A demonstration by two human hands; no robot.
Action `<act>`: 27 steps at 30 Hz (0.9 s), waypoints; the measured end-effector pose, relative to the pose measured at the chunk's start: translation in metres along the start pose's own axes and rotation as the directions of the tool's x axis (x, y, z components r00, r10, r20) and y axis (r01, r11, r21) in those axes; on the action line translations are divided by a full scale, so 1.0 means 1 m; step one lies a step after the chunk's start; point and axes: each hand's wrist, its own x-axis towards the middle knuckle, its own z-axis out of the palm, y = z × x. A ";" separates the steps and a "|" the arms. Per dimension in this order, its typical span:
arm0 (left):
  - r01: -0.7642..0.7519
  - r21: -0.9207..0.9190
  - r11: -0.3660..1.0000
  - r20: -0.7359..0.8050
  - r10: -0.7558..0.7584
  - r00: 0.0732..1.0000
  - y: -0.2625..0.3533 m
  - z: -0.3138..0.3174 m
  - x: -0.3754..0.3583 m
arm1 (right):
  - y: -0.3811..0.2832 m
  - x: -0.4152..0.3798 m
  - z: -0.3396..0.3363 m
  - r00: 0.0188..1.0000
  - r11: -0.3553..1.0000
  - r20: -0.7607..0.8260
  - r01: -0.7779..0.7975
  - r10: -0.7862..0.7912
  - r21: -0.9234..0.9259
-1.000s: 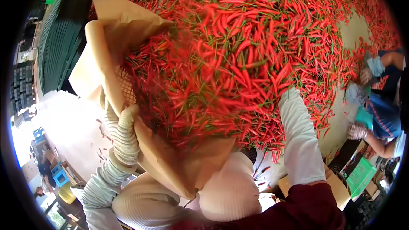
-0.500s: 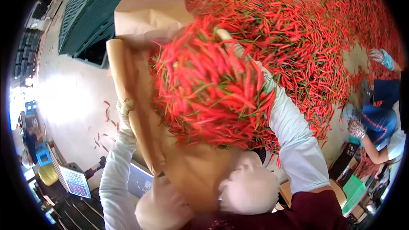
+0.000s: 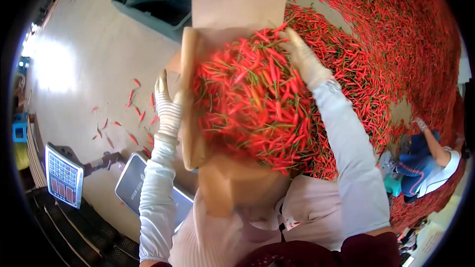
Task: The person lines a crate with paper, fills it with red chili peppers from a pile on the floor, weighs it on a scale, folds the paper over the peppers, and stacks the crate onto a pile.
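Note:
A mound of red chili peppers (image 3: 257, 99) with green stems lies on brown paper (image 3: 237, 0), partly blurred by motion. The paper's left edge (image 3: 190, 104) is folded up into a thick upright wall. My left hand (image 3: 168, 101), in a pale glove, is just outside that wall with fingers stretched up and thumb apart; it holds nothing. At the far right side of the mound is my right hand (image 3: 302, 57), also gloved, its fingers extended against the peppers without closing round them. Some fingertips are hidden among the stems.
Loose peppers (image 3: 132, 138) dot the floor on the left, near a scale's display (image 3: 64, 175) and its platform (image 3: 131, 183). Dark green crates (image 3: 153, 5) stand behind. A vast spread of peppers (image 3: 376, 15) fills the right, where another person (image 3: 428, 163) crouches.
My left hand has let go of the paper's rolled edge, its fingers now spread. My right hand has come out from among the peppers to the mound's far side. The view has shifted.

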 end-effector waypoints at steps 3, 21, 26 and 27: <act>0.214 -0.395 0.894 0.444 -0.018 0.896 0.074 -0.042 -0.028 | 0.046 -0.012 -0.017 0.997 0.973 0.007 0.075 -0.075 -0.220; 0.009 -0.505 0.863 0.859 0.503 -0.097 0.133 -0.030 -0.108 | 0.065 -0.012 0.131 0.944 0.861 0.145 0.331 -0.297 -0.387; -0.453 -0.488 0.746 0.508 0.665 0.548 0.162 -0.021 -0.071 | 0.057 -0.090 0.013 0.987 0.341 0.123 0.152 -0.105 -0.928; -0.516 -0.429 0.742 0.563 0.666 0.490 0.164 -0.011 -0.070 | 0.071 -0.098 -0.003 0.985 0.376 0.173 0.149 0.029 -0.914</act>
